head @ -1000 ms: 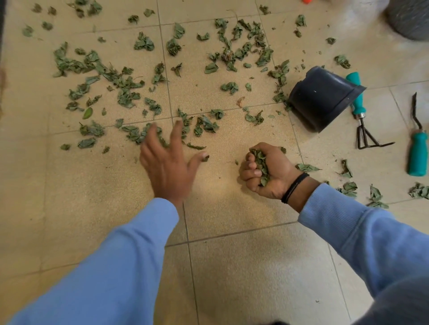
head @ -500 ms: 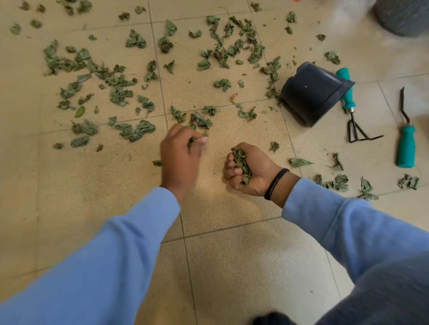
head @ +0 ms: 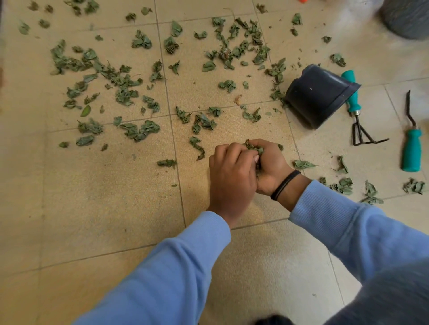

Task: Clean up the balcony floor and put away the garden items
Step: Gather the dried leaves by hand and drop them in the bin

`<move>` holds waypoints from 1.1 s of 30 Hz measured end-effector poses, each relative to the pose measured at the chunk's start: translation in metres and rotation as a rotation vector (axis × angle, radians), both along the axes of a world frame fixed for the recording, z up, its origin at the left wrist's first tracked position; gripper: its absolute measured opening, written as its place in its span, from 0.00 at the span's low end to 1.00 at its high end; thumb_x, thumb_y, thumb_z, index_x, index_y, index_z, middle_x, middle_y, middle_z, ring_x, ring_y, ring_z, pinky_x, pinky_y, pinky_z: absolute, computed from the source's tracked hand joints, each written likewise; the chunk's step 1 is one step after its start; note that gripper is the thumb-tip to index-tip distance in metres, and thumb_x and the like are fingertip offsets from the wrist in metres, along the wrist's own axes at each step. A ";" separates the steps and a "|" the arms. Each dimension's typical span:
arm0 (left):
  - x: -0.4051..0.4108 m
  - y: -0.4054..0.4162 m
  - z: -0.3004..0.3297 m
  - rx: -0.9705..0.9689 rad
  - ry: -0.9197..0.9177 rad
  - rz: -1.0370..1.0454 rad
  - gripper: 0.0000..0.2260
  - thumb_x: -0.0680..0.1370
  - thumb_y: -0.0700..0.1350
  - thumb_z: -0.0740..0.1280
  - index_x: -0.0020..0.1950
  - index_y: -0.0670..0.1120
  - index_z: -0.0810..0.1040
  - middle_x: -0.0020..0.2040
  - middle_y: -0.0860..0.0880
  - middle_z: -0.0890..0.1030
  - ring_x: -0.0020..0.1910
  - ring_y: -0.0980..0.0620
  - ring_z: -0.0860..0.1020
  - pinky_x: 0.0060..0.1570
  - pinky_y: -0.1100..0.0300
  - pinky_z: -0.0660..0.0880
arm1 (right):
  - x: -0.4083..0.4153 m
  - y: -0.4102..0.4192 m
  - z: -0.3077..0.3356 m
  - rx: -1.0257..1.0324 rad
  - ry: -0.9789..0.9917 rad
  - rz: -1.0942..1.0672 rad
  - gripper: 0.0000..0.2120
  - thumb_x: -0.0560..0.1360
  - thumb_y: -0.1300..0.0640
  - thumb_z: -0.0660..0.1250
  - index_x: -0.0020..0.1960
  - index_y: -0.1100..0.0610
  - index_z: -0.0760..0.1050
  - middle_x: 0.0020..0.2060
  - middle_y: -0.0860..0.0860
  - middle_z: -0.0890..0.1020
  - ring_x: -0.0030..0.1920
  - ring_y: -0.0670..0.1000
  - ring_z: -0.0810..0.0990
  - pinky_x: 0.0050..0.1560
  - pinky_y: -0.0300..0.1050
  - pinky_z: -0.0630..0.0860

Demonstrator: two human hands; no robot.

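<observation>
Several dry green leaves (head: pixel 139 131) lie scattered over the beige tiled floor (head: pixel 104 197). My right hand (head: pixel 272 167), with a black band at the wrist, is closed around a bunch of leaves (head: pixel 254 146). My left hand (head: pixel 231 178) presses against it from the left, fingertips pushing into the same bunch; whether it grips leaves of its own is hidden. A black plastic pot (head: pixel 320 95) lies on its side to the upper right. Beside it lie a teal-handled hand rake (head: pixel 356 109) and a second teal-handled tool (head: pixel 412 139).
A dark grey round container (head: pixel 408 18) stands at the top right corner. More leaves (head: pixel 343 185) lie right of my right wrist. A small orange object (head: pixel 303 1) shows at the top edge. Bare tiles stretch toward me at the bottom left.
My left hand reached out open, picked leaves off the floor, then moved right to meet my right hand. My right hand kept its bunch and barely moved.
</observation>
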State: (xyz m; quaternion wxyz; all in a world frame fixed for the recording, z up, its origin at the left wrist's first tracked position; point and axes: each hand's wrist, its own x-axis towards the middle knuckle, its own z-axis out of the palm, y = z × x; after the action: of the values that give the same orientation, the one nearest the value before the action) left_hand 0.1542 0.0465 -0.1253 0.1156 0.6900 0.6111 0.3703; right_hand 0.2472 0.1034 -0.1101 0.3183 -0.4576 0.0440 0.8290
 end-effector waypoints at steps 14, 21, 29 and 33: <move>-0.013 0.010 0.014 -0.087 -0.172 -0.102 0.11 0.76 0.48 0.61 0.45 0.40 0.73 0.65 0.41 0.75 0.56 0.44 0.77 0.49 0.51 0.75 | -0.022 -0.002 0.022 0.005 0.070 0.054 0.16 0.79 0.51 0.57 0.33 0.53 0.66 0.23 0.47 0.67 0.22 0.46 0.69 0.22 0.37 0.68; -0.004 0.014 0.036 -0.238 -0.515 0.131 0.07 0.81 0.49 0.61 0.54 0.45 0.69 0.45 0.57 0.74 0.42 0.58 0.75 0.39 0.62 0.72 | -0.036 0.000 0.041 0.109 0.118 0.013 0.22 0.79 0.54 0.57 0.26 0.53 0.68 0.21 0.46 0.67 0.22 0.44 0.68 0.23 0.35 0.67; -0.027 0.050 0.127 -0.079 -0.647 0.233 0.18 0.82 0.38 0.58 0.69 0.43 0.79 0.67 0.49 0.80 0.67 0.58 0.76 0.67 0.65 0.71 | -0.076 0.031 0.129 0.243 0.144 -0.016 0.21 0.80 0.49 0.58 0.29 0.52 0.71 0.24 0.45 0.69 0.26 0.43 0.70 0.27 0.34 0.69; -0.065 0.059 0.240 -0.009 -0.754 0.367 0.13 0.84 0.43 0.62 0.64 0.46 0.82 0.61 0.53 0.83 0.61 0.63 0.79 0.63 0.65 0.75 | -0.116 0.034 0.238 0.440 0.020 0.103 0.16 0.84 0.50 0.56 0.38 0.50 0.70 0.28 0.44 0.71 0.28 0.42 0.71 0.29 0.35 0.73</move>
State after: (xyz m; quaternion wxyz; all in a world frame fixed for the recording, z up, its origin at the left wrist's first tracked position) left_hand 0.0894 0.1059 0.1142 0.2663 0.3852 0.6403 0.6089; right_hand 0.1310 0.1372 0.1282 0.3674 -0.3707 -0.1583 0.8382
